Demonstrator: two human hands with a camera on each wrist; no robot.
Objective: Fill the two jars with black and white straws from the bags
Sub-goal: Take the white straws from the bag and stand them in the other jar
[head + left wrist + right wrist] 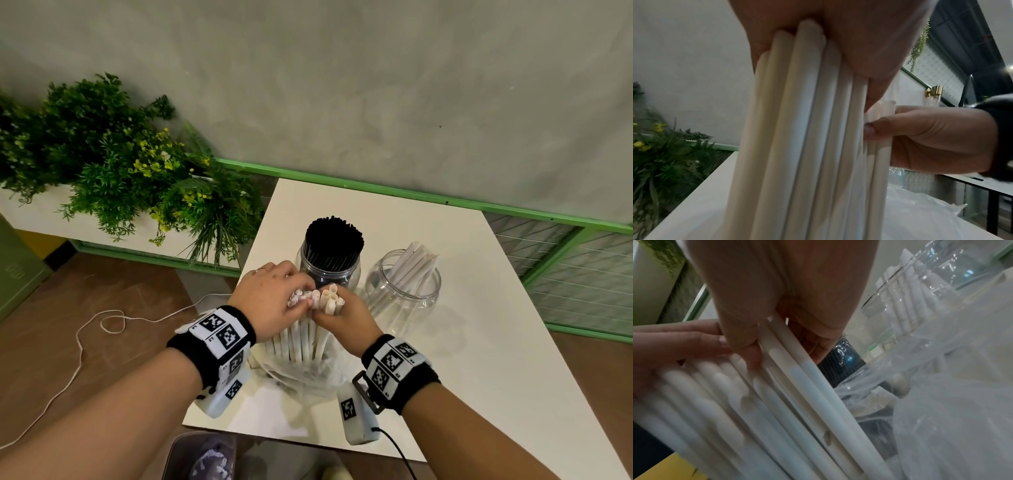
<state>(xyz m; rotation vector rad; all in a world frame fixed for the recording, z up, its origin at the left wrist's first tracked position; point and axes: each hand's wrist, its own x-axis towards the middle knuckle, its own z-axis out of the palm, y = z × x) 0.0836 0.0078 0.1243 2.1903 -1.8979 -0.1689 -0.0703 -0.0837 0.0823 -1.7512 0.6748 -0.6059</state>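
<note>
Black-straw jar (331, 255) at frame centre looks full, right jar (404, 282) holds few white straws; left hand (274, 298) and right hand (346, 313) both pinch the white straw bundle (310, 329) upright over its bag (301, 373), lower centre.

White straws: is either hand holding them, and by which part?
Both. The left hand grips the main bundle of white straws near the top ends; the right hand pinches a few there.
</note>
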